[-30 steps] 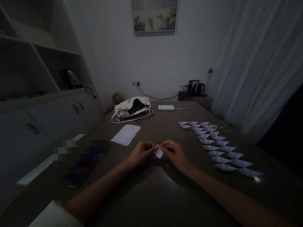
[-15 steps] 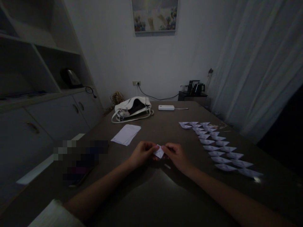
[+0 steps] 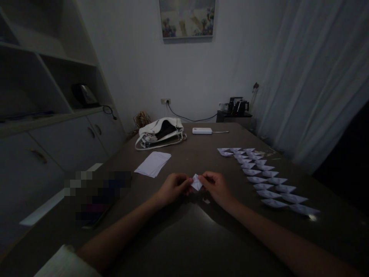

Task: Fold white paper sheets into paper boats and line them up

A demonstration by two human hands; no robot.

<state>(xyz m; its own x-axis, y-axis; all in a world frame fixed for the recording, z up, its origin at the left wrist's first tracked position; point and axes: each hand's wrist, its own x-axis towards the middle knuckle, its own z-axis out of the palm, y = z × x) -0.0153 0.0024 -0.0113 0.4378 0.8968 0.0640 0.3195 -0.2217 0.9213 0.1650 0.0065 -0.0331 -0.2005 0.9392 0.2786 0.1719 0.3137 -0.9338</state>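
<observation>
A small folded white paper piece is pinched between both hands just above the dark table. My left hand grips its left side with curled fingers. My right hand grips its right side the same way. To the right, two rows of several finished white paper boats lie on the table. A stack of white paper sheets lies to the upper left of my hands.
A white handbag and a white power bank with cable sit at the table's far end. A dark phone lies near the left edge. Cabinets and shelves line the left wall; a curtain hangs on the right.
The paper piece has been turned and lifted slightly between the fingers. Both hands stay in nearly the same place.
</observation>
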